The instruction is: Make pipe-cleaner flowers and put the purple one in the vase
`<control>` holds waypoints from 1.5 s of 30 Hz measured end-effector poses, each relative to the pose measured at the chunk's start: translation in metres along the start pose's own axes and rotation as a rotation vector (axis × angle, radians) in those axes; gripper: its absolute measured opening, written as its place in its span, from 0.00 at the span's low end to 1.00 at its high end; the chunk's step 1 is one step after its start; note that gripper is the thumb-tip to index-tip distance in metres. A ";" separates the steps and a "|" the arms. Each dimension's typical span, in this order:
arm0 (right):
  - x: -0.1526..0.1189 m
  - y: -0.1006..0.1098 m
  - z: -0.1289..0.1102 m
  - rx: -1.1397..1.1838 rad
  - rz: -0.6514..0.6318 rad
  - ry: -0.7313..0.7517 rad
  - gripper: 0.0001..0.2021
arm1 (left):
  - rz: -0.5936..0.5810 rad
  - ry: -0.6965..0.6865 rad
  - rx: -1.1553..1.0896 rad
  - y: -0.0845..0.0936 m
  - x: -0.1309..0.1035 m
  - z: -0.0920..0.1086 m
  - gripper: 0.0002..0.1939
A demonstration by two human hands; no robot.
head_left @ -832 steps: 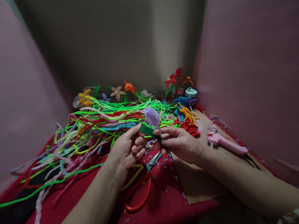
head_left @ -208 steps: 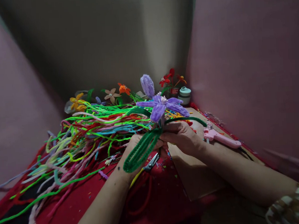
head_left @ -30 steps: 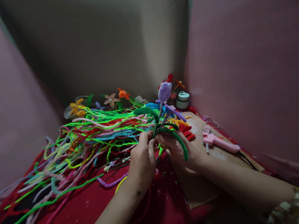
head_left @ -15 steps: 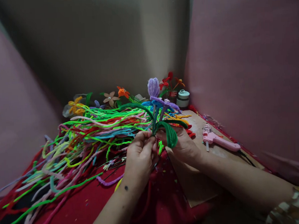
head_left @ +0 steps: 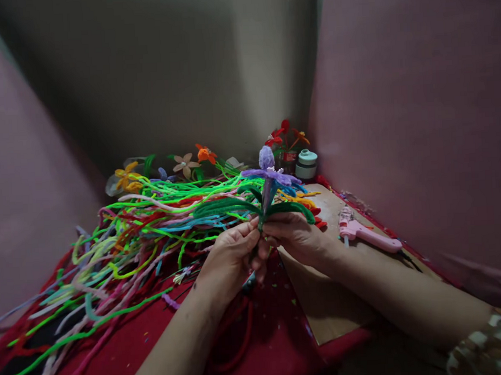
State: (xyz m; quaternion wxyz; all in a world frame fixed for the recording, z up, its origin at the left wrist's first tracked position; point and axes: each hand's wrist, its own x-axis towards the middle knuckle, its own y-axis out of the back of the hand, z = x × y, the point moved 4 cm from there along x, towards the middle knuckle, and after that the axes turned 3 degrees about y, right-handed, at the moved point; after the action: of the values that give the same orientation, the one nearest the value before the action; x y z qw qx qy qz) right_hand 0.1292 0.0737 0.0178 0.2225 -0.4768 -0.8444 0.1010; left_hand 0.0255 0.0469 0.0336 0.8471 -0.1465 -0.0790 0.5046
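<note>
A pipe-cleaner flower (head_left: 271, 178) stands upright in front of me, with a purple bud on top, open purple petals below it and long dark green leaves curving out to both sides. My left hand (head_left: 232, 253) pinches the green stem low down between thumb and fingers. Closed on the same stem from the other side is my right hand (head_left: 299, 235), its fingertips meeting the left ones. The lower end of the stem is mostly hidden behind my fingers.
A large heap of coloured pipe cleaners (head_left: 184, 208) spreads left over the red cloth (head_left: 133, 345). At right, a pink glue gun (head_left: 370, 234) lies on a cardboard sheet (head_left: 336, 311). Finished flowers (head_left: 207, 154) and a pale green-lidded jar (head_left: 306, 163) stand along the back.
The flower has turned and sunk lower, its bud tipping away. Its leaves now spread to left and right instead of one hanging in front. My left hand has shifted slightly left.
</note>
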 end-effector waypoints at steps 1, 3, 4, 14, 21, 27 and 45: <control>0.000 -0.001 0.002 0.007 -0.018 0.003 0.11 | 0.082 -0.054 0.131 0.001 0.000 0.001 0.07; 0.000 0.000 0.004 -0.006 0.013 0.036 0.12 | 0.271 -0.190 0.422 0.004 -0.001 0.004 0.08; 0.000 0.002 0.003 -0.021 0.058 0.063 0.11 | 0.366 -0.267 0.567 0.005 -0.003 0.005 0.08; -0.004 -0.012 -0.012 -0.143 0.025 0.115 0.09 | 0.469 -0.318 0.746 0.007 -0.008 0.002 0.10; -0.001 -0.005 -0.030 -0.406 -0.019 0.222 0.09 | 0.396 -0.198 0.385 -0.001 -0.009 0.003 0.11; 0.004 0.013 -0.019 -0.253 -0.036 0.099 0.11 | 0.239 -0.133 0.071 -0.005 -0.008 -0.002 0.10; 0.000 0.006 -0.007 -0.190 0.157 0.090 0.07 | 0.481 -0.393 1.020 0.003 -0.010 0.006 0.07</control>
State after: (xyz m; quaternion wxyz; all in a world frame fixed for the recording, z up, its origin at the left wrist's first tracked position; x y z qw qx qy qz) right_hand 0.1374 0.0763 0.0213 0.2054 -0.5644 -0.7994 0.0159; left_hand 0.0170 0.0408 0.0381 0.6419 0.3611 0.0534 0.6743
